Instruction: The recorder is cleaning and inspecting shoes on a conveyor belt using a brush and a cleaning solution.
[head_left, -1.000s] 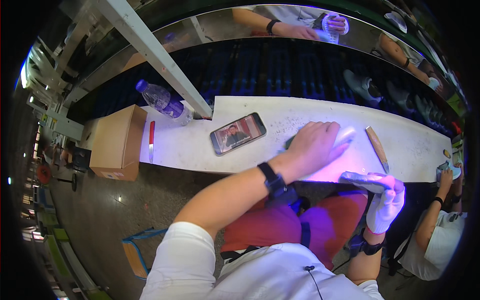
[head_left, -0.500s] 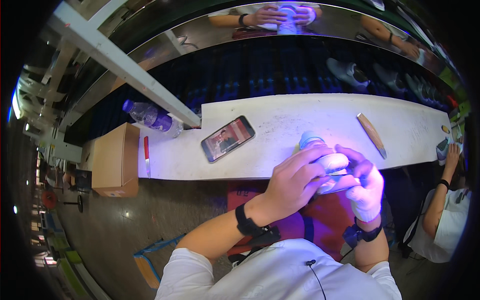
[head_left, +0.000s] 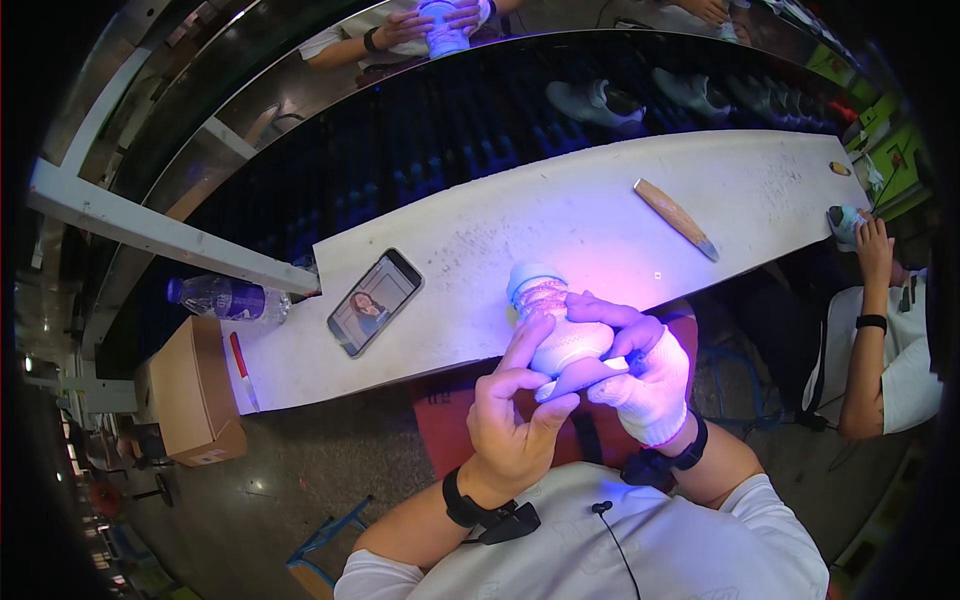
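Under violet light I hold a pale shoe (head_left: 572,345) in both hands over the near edge of the white bench. Its rounded toe points toward me and a light blue part (head_left: 535,278) is at its far end. A thin sole (head_left: 585,376) stands partly away from the toe, with a gap between them. My bare left hand (head_left: 515,415) has its fingers along the shoe's left side and its thumb near the sole edge. My right hand (head_left: 642,380), in a white glove with bare fingertips, grips the right side of the shoe and sole.
On the bench (head_left: 470,220) lie a phone (head_left: 375,303), a wooden-handled knife (head_left: 675,218) and a red-handled knife (head_left: 243,370). A bottle (head_left: 232,298) and cardboard box (head_left: 190,395) are at the left. Shoes (head_left: 597,103) stand beyond the bench. A co-worker's hand (head_left: 876,250) holds another shoe at right.
The view has turned and shifted, so the bench items sit farther left. My left hand has opened up around the toe, its thumb now lower by the sole. Both hands still hold the shoe.
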